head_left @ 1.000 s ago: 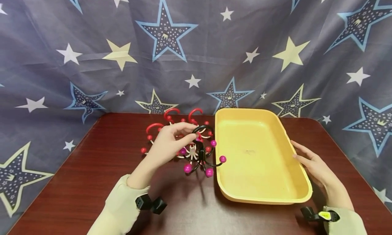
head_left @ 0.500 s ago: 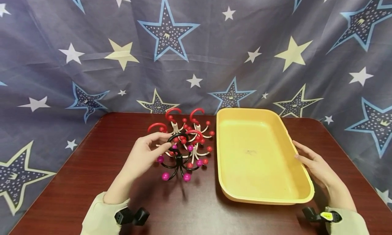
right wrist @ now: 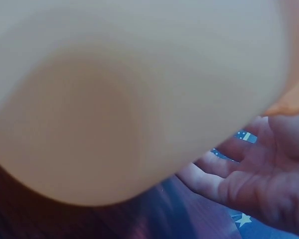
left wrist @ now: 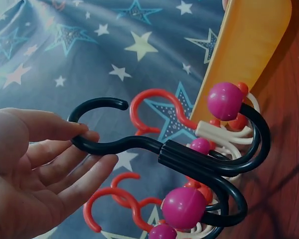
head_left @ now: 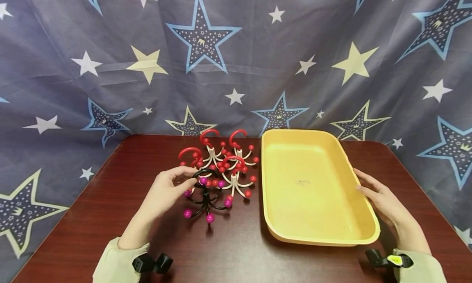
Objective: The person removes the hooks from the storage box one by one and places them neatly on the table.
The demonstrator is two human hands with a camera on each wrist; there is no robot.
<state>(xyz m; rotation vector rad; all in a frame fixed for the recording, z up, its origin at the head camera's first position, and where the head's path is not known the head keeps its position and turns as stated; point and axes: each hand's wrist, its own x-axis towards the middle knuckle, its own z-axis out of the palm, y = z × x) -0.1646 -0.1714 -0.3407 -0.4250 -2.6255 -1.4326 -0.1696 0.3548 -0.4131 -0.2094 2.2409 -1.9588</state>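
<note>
My left hand point(head_left: 166, 193) pinches the curved top of a black multi-arm hook hanger point(left wrist: 189, 158) between thumb and fingers. Magenta balls tip the hanger's curved arms, which point down. It hangs low over the table, in front of several cream hook hangers point(head_left: 234, 180) with red hooks and red balls. Whether it touches the table I cannot tell. At the right, my right hand point(head_left: 383, 203) touches the long side of a yellow plastic tray point(head_left: 273, 229), thumb at the rim, fingers along the outer wall. In the right wrist view, the tray hides part of those fingers.
The dark red-brown table point(head_left: 236, 260) lies under everything. Behind it hangs a grey-blue star-patterned curtain point(head_left: 250, 70). The tray's left wall stands close to the cream hangers. A dark smudge point(head_left: 302, 182) marks the tray's floor.
My left hand has carried the black hanger left and down, from beside the tray's left wall to in front of the cream hangers. My right hand stays at the tray.
</note>
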